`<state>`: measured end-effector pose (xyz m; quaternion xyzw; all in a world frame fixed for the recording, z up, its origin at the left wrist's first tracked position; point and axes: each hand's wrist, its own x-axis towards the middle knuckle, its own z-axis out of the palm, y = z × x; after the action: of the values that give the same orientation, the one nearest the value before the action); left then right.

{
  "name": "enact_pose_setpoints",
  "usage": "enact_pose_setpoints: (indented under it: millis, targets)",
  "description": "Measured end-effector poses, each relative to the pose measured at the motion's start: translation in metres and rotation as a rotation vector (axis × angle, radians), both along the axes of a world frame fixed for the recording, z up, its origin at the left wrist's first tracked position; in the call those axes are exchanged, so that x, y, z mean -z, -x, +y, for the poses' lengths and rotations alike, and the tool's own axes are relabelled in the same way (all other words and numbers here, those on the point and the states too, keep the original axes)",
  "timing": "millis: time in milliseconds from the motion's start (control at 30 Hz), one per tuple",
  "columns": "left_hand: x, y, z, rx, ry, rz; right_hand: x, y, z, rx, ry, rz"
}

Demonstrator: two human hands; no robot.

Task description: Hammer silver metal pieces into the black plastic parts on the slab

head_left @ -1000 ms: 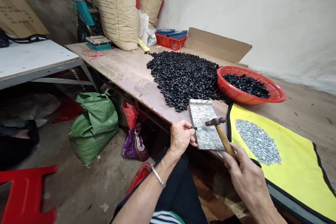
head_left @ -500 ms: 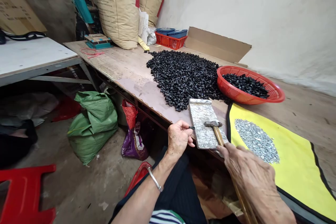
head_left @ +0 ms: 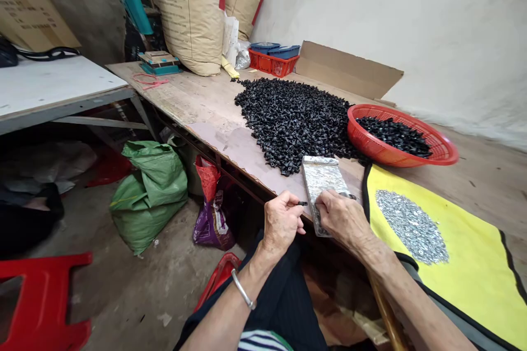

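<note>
Between the thumb and forefinger of my left hand (head_left: 282, 222) is a small black piece (head_left: 302, 203), at the left edge of a worn metal block (head_left: 323, 175). My right hand (head_left: 346, 219) is closed over the block's right part, with the hammer (head_left: 387, 307) in it. The hammer's head shows partly just beyond the knuckles, and its handle comes out below the wrist. The fingertips of this hand point down at the block; what they touch is hidden. A large pile of black pieces (head_left: 296, 120) lies behind the block.
Right of the block, small metal parts (head_left: 411, 225) lie on a yellow cloth (head_left: 473, 252). Behind them stands a red basket (head_left: 447, 149) of black pieces. Tall sacks (head_left: 189, 11) stand at the back. A green bag (head_left: 150, 197) and red stool (head_left: 45, 296) are at lower left.
My right hand has moved left and forward over the block, now covering much of the hammer's head and upper handle. My left hand still pinches the black piece. The view has shifted slightly.
</note>
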<state>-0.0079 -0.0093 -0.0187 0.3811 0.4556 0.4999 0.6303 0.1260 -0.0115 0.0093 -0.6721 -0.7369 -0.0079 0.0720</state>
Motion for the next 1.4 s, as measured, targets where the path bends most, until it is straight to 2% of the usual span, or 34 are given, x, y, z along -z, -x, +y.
enact_pose_setpoints:
  millis: [167,467,833,1033,1300,1400]
  targets:
    - [-0.005,0.002,-0.001,-0.004,0.012,-0.071,-0.001,-0.003,0.000,0.020,0.037,0.153]
    - [-0.010,-0.002,-0.005,0.029,0.020,-0.086,-0.015,0.007,-0.013,0.029,0.078,0.698]
    - [-0.015,-0.005,-0.011,0.065,-0.015,-0.061,-0.013,0.003,-0.015,0.119,0.165,1.052]
    - [-0.016,-0.004,-0.012,0.067,-0.042,-0.080,-0.013,0.006,-0.014,0.162,0.221,1.330]
    - [-0.020,-0.003,-0.012,0.127,-0.046,-0.300,-0.023,0.008,-0.013,0.250,0.273,1.609]
    - [-0.020,-0.006,-0.013,0.110,-0.003,-0.369,-0.023,0.011,-0.015,0.297,0.273,1.671]
